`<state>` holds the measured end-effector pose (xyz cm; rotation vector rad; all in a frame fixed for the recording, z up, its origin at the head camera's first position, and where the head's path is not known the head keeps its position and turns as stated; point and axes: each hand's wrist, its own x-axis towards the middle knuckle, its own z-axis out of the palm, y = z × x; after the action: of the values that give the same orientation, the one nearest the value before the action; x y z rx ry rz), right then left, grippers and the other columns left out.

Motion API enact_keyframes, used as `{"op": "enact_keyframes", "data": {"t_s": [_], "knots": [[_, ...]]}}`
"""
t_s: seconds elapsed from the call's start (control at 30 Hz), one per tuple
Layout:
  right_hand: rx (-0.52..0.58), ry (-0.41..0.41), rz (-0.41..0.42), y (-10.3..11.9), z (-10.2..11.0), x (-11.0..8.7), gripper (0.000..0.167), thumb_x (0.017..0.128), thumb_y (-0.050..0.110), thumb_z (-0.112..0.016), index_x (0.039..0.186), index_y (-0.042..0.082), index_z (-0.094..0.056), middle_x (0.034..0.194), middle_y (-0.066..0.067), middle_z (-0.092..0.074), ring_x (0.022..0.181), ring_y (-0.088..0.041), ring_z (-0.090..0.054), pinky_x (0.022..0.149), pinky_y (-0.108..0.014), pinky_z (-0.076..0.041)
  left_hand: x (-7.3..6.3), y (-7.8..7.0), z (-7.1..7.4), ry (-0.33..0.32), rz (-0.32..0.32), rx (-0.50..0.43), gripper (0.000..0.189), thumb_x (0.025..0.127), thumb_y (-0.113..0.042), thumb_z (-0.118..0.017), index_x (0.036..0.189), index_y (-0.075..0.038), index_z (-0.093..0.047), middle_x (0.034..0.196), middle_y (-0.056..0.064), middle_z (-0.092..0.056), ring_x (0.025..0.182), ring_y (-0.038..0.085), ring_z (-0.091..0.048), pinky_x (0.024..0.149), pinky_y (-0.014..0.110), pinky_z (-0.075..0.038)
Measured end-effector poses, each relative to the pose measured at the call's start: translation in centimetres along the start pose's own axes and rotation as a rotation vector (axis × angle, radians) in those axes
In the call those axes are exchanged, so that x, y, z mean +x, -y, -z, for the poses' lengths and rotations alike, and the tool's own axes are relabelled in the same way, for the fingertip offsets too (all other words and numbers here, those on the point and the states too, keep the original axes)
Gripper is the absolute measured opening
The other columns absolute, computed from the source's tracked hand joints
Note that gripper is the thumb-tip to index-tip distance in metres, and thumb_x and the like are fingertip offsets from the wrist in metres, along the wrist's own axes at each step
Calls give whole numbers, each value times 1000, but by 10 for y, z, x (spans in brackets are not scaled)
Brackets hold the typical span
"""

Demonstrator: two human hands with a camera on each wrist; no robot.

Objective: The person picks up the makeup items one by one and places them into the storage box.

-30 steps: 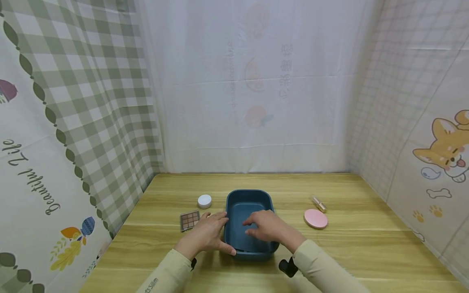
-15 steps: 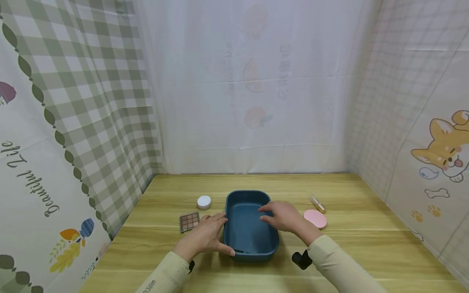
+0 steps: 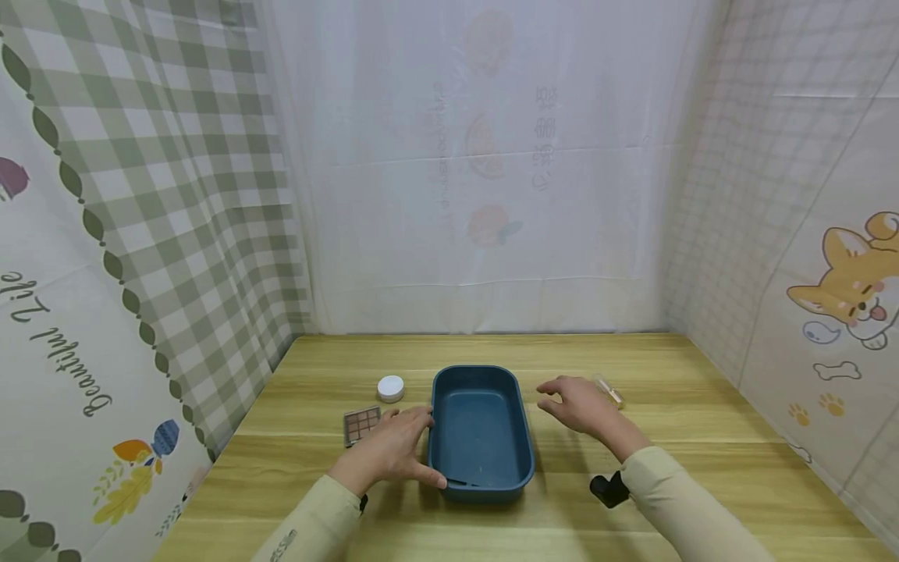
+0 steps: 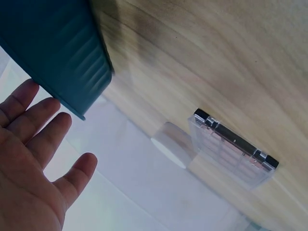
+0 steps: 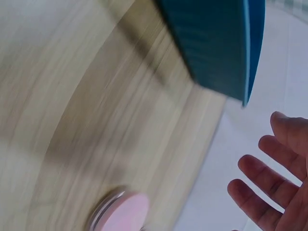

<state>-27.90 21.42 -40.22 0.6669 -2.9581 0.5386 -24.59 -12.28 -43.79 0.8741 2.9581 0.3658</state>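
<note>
A dark blue rectangular bin (image 3: 481,437) stands in the middle of the table, with a thin black strip (image 3: 460,483) showing inside at its near end. My left hand (image 3: 393,449) is at the bin's left side, fingers spread and fingertips right at the rim. To the right of the bin, my right hand (image 3: 583,407) hovers with loosely bent fingers and nothing in them. A round pink compact (image 5: 126,211) lies on the table below it, hidden by the hand in the head view. Just past that hand lies a small clear and gold tube (image 3: 609,390).
Left of the bin are a round white-lidded jar (image 3: 390,388) and a clear-lidded eyeshadow palette (image 3: 361,426), partly behind my left hand. The wooden table (image 3: 316,359) is enclosed by hanging cloths, a white one (image 3: 393,234) at the back.
My right hand has moved right, from over the bin's inside to beyond its right rim, now covering the pink compact. My left hand has stayed at the left rim.
</note>
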Motion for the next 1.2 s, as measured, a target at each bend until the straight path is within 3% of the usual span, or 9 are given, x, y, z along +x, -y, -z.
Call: {"op": "enact_keyframes", "data": {"t_s": [0.17, 0.33, 0.6, 0.73, 0.9, 1.03, 1.2], "knots": [[-55, -18, -60, -20, 4, -5, 32, 95, 24, -66, 119, 3, -70, 115, -18, -68, 106, -40, -64, 90, -61, -48, 2, 0, 2, 9, -2, 27, 100, 64, -76, -75, 134, -8, -55, 145, 9, -50, 134, 24, -46, 111, 60, -30], [-75, 1, -110, -39, 7, -9, 39, 96, 25, -65, 124, -2, -66, 119, -25, -65, 106, -43, -62, 80, -55, -54, 3, -1, 4, 8, -3, 44, 101, 63, -77, -74, 134, -8, -55, 144, 8, -52, 133, 23, -47, 111, 58, -30], [-89, 41, -211, -68, 8, -19, 51, 95, 27, -65, 131, -7, -58, 128, -31, -58, 116, -51, -54, 88, -63, -48, 3, -1, 4, 3, -15, 37, 98, 64, -75, -76, 132, -7, -56, 142, 9, -54, 132, 24, -48, 111, 56, -32], [-105, 47, -248, -81, 7, -25, 56, 93, 32, -67, 132, -6, -58, 125, -31, -60, 114, -51, -55, 80, -61, -50, 3, -1, 4, 3, -13, 36, 98, 63, -74, -77, 132, -7, -56, 142, 9, -53, 133, 24, -48, 111, 56, -31], [-89, 54, -308, -89, 7, -32, 64, 88, 43, -70, 131, -4, -59, 124, -32, -59, 111, -51, -57, 73, -61, -50, 4, -1, 3, -5, -22, 24, 96, 63, -72, -79, 130, -6, -58, 142, 10, -53, 131, 24, -49, 111, 56, -32], [-72, 59, -343, -93, 5, -33, 75, 84, 50, -72, 133, -4, -57, 123, -31, -60, 110, -51, -57, 75, -65, -47, 4, -1, 2, -13, -28, 22, 95, 63, -72, -80, 127, -6, -59, 137, 8, -56, 126, 22, -52, 109, 54, -34], [-32, 60, -367, -95, -1, -35, 77, 80, 52, -76, 130, -4, -58, 120, -29, -62, 106, -51, -58, 80, -71, -41, 4, -1, 2, -8, -15, 17, 95, 62, -73, -79, 128, -8, -58, 135, 6, -57, 126, 20, -52, 110, 54, -33]]}}
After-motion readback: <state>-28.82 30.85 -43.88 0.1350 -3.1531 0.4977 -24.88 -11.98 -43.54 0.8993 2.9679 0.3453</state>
